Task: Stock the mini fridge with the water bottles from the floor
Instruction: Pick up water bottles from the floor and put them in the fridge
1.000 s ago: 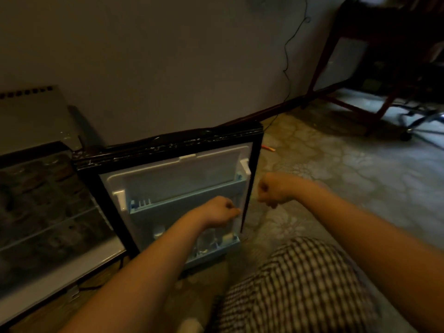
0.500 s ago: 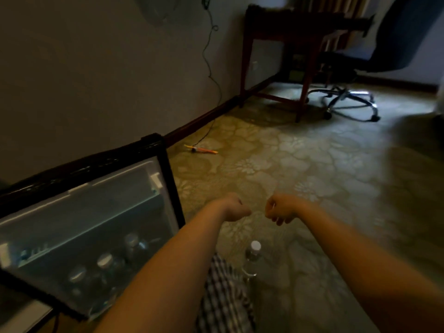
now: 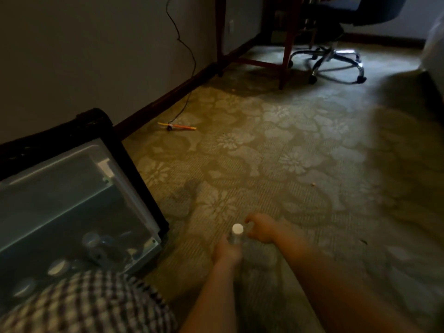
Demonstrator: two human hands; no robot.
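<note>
Left hand: the left hand (image 3: 225,252) is low in the middle of the view, its fingers wrapped round a clear plastic water bottle with a white cap (image 3: 236,234) just below the neck. Blur softens the grip.
Right hand: the right hand (image 3: 260,229) is just beside the cap, on the bottle's right. Its fingers and thumb are curved with a gap between them, and whether they touch the bottle cannot be told.
Water bottle: it is upright with the cap up, between the two hands and near the lower corner of the fridge door. Its base is lost in blur.
Fridge: the black mini fridge door with a pale inner lining (image 3: 125,164) stands open at left. Its lower shelf holds several dim capped bottles (image 3: 57,267).
Floor: an olive carpet with a pale flower pattern (image 3: 288,164).
By the wall: a thin orange stick (image 3: 179,126) lies near the skirting, with a dark cable (image 3: 185,44) running down to it.
Far end: reddish wooden desk legs (image 3: 287,44) and a chrome swivel-chair base (image 3: 336,61).
Bottom left: checked cloth (image 3: 84,306).
</note>
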